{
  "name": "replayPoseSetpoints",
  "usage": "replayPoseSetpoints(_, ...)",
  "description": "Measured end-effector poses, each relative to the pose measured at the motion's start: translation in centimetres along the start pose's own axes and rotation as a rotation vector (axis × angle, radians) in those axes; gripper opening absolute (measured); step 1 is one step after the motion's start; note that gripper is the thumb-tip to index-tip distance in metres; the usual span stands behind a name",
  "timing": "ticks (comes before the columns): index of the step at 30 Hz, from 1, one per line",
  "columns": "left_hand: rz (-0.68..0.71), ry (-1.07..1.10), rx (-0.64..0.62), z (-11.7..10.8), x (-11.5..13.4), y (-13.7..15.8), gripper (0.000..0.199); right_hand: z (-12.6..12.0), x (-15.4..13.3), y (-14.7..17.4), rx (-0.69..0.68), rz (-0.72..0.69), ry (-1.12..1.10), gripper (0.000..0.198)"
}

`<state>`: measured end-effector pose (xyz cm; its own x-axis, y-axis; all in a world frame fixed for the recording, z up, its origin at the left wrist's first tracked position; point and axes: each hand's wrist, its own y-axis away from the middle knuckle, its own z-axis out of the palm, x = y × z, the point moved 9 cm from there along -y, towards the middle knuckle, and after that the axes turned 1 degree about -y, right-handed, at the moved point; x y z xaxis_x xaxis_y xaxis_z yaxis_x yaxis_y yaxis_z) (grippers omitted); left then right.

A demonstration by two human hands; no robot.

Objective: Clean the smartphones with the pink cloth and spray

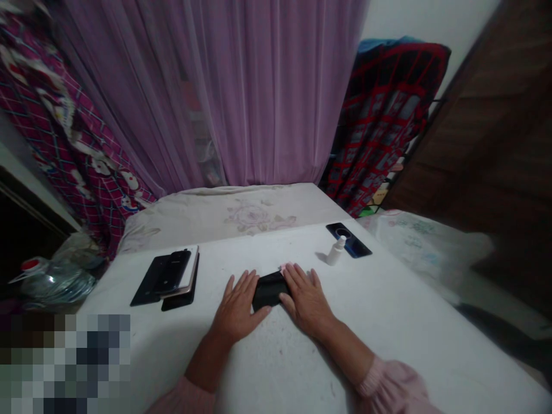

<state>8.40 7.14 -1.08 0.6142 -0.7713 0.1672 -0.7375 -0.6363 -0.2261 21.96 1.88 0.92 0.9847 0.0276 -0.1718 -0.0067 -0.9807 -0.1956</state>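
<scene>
A black smartphone (269,291) lies on the white-covered table in front of me. My left hand (237,305) steadies its left end, with the fingers along the edge and the thumb at the near side. Over the phone's right end is my right hand (308,300), its fingers extended onto a small pink cloth (285,266). Most of that cloth is hidden beneath the fingers. A white spray bottle (336,250) stands beyond my right hand, apart from it.
To the left sit several stacked phones (172,274). Behind the bottle lies a dark blue phone (349,240). Purple curtains (267,86) hang past the table's far edge. A large clear bottle (52,282) is off the left side, a plastic bag (422,247) off the right.
</scene>
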Motion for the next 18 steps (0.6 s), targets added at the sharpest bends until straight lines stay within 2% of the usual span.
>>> replayPoseSetpoints(4, 0.015, -0.014, 0.042, -0.2, 0.1, 0.1, 0.069, -0.1, -2.3, 1.0, 0.004, -0.108, -0.026, 0.058)
replayPoseSetpoints(8, 0.019, -0.011, 0.038, -0.1, 0.1, 0.1, 0.069, -0.3, -1.9, 2.8, 0.009, -0.151, -0.033, 0.058)
replayPoseSetpoints(14, -0.001, 0.008, 0.010, -0.1, 0.1, -0.1, 0.070, -0.4, 1.1, 1.7, -0.008, -0.005, -0.013, 0.056)
replayPoseSetpoints(18, -0.013, 0.014, -0.015, -0.1, 0.1, -0.1, 0.070, -0.2, 0.2, 0.1, -0.003, 0.031, -0.017, 0.057)
